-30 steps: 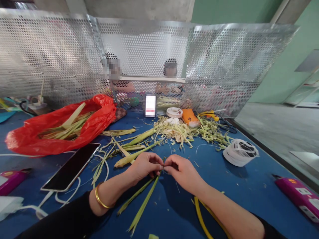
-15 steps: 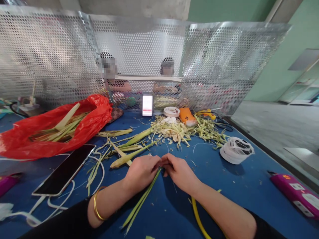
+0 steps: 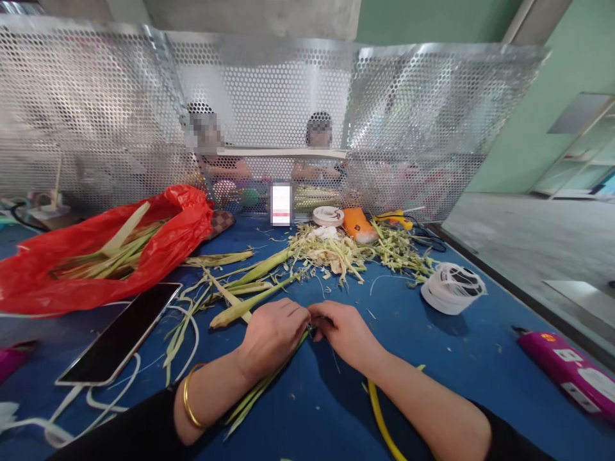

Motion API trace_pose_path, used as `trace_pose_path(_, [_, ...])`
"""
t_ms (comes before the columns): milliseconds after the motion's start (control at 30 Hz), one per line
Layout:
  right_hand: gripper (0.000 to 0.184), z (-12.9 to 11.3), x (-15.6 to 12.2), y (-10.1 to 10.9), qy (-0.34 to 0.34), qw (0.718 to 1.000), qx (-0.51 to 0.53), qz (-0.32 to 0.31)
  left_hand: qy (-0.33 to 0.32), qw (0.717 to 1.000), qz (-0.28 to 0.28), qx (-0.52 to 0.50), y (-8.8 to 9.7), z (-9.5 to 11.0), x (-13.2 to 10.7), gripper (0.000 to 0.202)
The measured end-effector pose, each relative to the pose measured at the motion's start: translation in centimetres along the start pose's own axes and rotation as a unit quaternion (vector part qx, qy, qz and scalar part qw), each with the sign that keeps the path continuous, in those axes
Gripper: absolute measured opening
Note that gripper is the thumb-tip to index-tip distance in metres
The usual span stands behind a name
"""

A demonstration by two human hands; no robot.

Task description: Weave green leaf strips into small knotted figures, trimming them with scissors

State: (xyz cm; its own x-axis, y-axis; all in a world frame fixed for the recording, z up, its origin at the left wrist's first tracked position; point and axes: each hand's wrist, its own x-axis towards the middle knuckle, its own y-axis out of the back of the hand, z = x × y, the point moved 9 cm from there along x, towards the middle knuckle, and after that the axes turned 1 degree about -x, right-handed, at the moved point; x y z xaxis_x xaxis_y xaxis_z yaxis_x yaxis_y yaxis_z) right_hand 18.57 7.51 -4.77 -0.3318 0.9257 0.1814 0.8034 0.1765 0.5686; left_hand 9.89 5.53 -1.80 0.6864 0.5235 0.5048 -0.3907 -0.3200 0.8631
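Observation:
My left hand (image 3: 273, 333) and my right hand (image 3: 342, 331) meet fingertip to fingertip over the blue table (image 3: 461, 358). Both are closed in a pinch on the upper end of a bundle of thin green leaf strips (image 3: 254, 396), which runs back under my left wrist toward me. A gold bangle (image 3: 188, 403) circles my left wrist. A yellow strip (image 3: 382, 419) lies under my right forearm.
A red plastic bag (image 3: 100, 256) with leaf stalks lies left, a dark phone (image 3: 120, 333) with white cable beside it. Leaf scraps (image 3: 346, 253), a white reel (image 3: 451, 288), an orange tool (image 3: 360, 225) and a pink power strip (image 3: 567, 371) lie around. Two people sit behind the perforated metal screen (image 3: 408, 128).
Both hands have sunk closer to the table while keeping their pinch on the strips, and the strips now lie flatter. The view has shifted slightly right.

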Motion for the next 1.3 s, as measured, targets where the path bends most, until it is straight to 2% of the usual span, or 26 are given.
trace_pose_path(133, [0.032, 0.7, 0.0, 0.0, -0.010, 1.000, 0.021, 0.009, -0.002, 1.000, 0.011, -0.017, 0.2, 0.2, -0.3, 0.026])
trace_pose_path(233, [0.022, 1.4, 0.1, 0.2, -0.037, 0.997, 0.061, 0.028, 0.013, 0.999, 0.014, -0.045, 0.5, 0.1, -0.4, 0.026])
trace_pose_path(333, [0.015, 1.3, 0.1, 0.4, -0.049, 0.996, 0.068, 0.035, 0.049, 0.996, 0.003, -0.073, 0.5, -0.6, -0.3, 0.028])
trace_pose_path(533, [0.017, 0.7, 0.1, 1.0, -0.046, 0.996, 0.064, 0.046, 0.097, 0.987, -0.004, -0.127, 0.0, -2.2, -0.5, 0.029])
trace_pose_path(633, [0.019, 0.3, -0.1, 1.3, -0.025, 0.997, 0.047, 0.050, 0.139, 0.981, -0.035, -0.128, -0.5, -3.5, -0.5, 0.028])
trace_pose_path(733, [0.022, -0.6, -0.4, 1.7, 0.008, 0.998, -0.017, 0.058, 0.201, 0.973, -0.078, -0.083, -1.0, -4.9, -0.7, 0.025])
trace_pose_path(833, [0.023, -1.4, -0.7, 1.6, 0.027, 0.998, -0.031, 0.043, 0.233, 0.965, -0.105, -0.064, -1.5, -5.3, -0.9, 0.023])
trace_pose_path(967, [0.020, -1.9, -0.6, 0.8, 0.034, 0.998, 0.046, 0.004, 0.244, 0.961, -0.104, -0.083, -1.8, -5.2, -1.0, 0.022])
trace_pose_path(1033, [0.018, -1.7, -0.5, 0.1, 0.020, 0.994, 0.102, -0.032, 0.270, 0.952, -0.091, -0.112, -1.7, -5.5, -1.2, 0.020])
trace_pose_path(1100, [0.017, -1.3, -0.4, -0.6, -0.006, 0.984, 0.170, -0.061, 0.307, 0.935, -0.077, -0.162, -1.6, -6.1, -1.3, 0.017])
trace_pose_path(1200, [0.016, -0.7, -0.3, -0.7, -0.034, 0.965, 0.253, -0.057, 0.342, 0.890, -0.029, -0.298, -1.3, -6.8, -1.3, 0.017])
trace_pose_path(1233, [0.017, -0.6, -0.2, -0.6, -0.037, 0.962, 0.264, -0.051, 0.345, 0.866, -0.011, -0.363, -1.3, -6.9, -1.2, 0.019])
trace_pose_path(1300, [0.017, -0.4, -0.1, -0.4, -0.040, 0.962, 0.267, -0.044, 0.345, 0.790, 0.004, -0.507, -1.8, -6.5, -1.0, 0.024])
